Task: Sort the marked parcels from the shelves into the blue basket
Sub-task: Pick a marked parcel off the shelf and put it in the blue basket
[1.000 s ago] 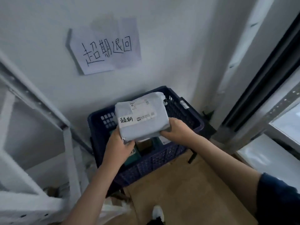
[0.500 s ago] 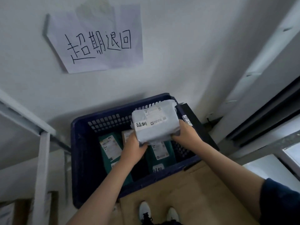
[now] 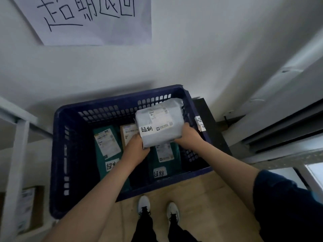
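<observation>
We hold one grey marked parcel (image 3: 159, 125) just above the right rear of the blue basket (image 3: 59, 154), its long axis running left to right between our hands. The left hand (image 3: 138, 148) grips its near left corner, the right hand (image 3: 187, 135) its right edge, fingers curled underneath and mostly hidden. Directly below lie three parcels: two green (image 3: 106, 145), one brown (image 3: 128, 135). A handwritten paper sign (image 3: 97, 20) hangs on the wall above.
</observation>
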